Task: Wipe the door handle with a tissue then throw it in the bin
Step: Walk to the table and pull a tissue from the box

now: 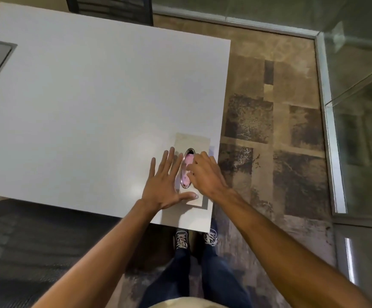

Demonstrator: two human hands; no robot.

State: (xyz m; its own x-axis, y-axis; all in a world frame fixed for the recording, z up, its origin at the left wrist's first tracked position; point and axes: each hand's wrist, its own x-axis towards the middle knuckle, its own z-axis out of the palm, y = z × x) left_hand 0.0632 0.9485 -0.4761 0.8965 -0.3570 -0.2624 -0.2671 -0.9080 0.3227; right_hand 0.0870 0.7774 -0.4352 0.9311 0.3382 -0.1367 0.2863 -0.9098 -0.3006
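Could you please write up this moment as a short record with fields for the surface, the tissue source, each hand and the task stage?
surface: white table, seen from above
tissue source: beige tissue box near the table's right corner, oval opening showing pink tissue
left hand: flat, fingers spread, steadying the box
right hand: fingers at the opening, pinching at the tissue
task stage: tissue not yet pulled out; door handle and bin not in view

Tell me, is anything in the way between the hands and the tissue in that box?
Nothing visible. The right hand is already at the oval opening of the tissue box, its fingers on the pink tissue. The left hand lies flat with its thumb on the box. No door handle or bin is in view.
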